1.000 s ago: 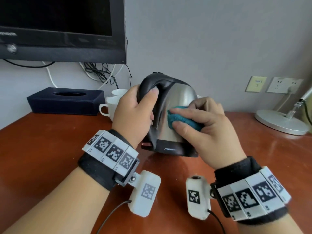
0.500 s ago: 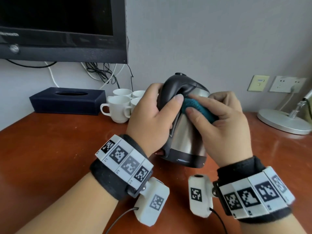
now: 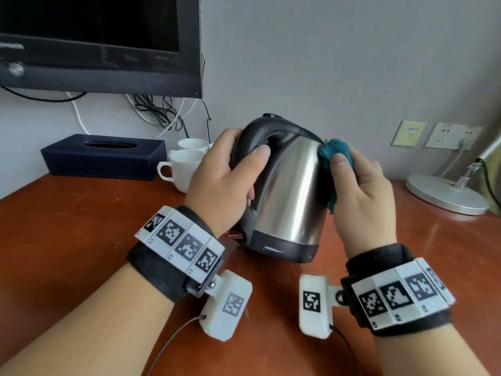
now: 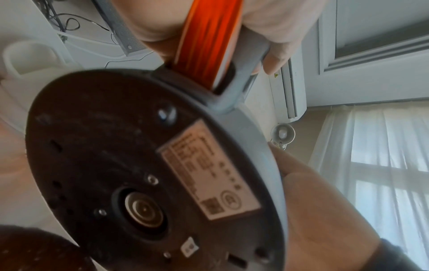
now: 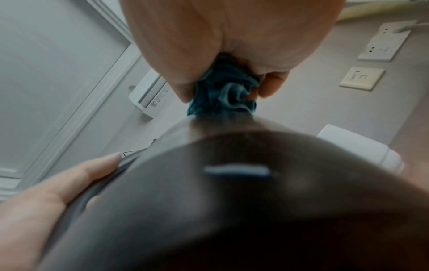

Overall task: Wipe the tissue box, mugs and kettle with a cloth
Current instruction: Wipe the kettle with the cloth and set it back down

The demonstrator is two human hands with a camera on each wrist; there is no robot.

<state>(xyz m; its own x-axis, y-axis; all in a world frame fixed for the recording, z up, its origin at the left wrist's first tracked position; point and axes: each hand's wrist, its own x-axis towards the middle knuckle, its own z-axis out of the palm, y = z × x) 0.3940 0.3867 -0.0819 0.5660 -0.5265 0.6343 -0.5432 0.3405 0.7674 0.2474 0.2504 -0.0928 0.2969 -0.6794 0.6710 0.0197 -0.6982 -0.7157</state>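
While my left hand [image 3: 227, 183] wraps the black handle of the kettle [image 3: 287, 196], fingers curled round it and thumb across the front, the kettle hangs tilted over the bench [image 3: 67, 240], its base raised toward me; the left wrist view looks straight at its dark underside [image 4: 130, 176]. My right hand [image 3: 363, 196] pinches the bunched teal cloth [image 3: 336, 153] and presses it against the steel wall at about 2 o'clock on the kettle, just under the lid edge. From the right wrist view the cloth [image 5: 223, 91] is squeezed between thumb and fingers, touching the metal.

At 10 o'clock from the kettle stand the white mugs [image 3: 184, 166], near my left knuckles, and beyond them the dark tissue box [image 3: 105, 156] against the wall. At 3 o'clock, well apart, sits the lamp base [image 3: 444, 194]. Bare bench lies open toward me at 6 o'clock and to the left at 8 o'clock.

Half a second ago the cloth lay on the near face of the kettle by the handle; it has since travelled round to the far right side, leaving the steel front uncovered, and the kettle has tipped a little further.
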